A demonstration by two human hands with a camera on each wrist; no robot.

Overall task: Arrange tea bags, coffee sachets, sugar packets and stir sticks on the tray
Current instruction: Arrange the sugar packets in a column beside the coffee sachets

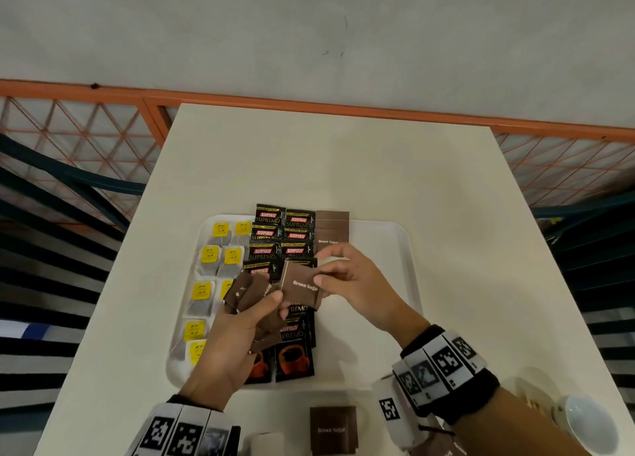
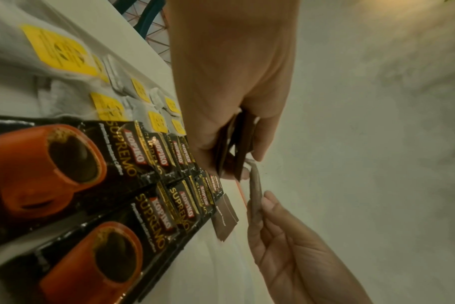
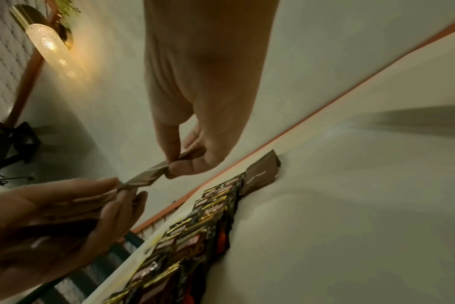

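Observation:
A white tray [image 1: 385,249] lies on the cream table. On it sit two columns of tea bags [image 1: 209,254] with yellow tags, two columns of black coffee sachets [image 1: 268,215] and a short overlapped row of brown sugar packets [image 1: 331,230]. Above the sachets my left hand [image 1: 271,304] grips a fanned bunch of brown sugar packets [image 1: 247,290]. My right hand [image 1: 319,266] pinches one brown sugar packet [image 1: 300,289] by its right edge, its other edge still against the bunch. In the wrist views, the bunch [image 2: 243,144] and the pinched packet [image 3: 146,179] show edge-on.
A small pile of brown sugar packets [image 1: 331,428] lies on the table in front of the tray. A white cup [image 1: 587,421] stands at the near right corner. The tray's right half is bare. An orange railing [image 1: 309,101] runs behind the table.

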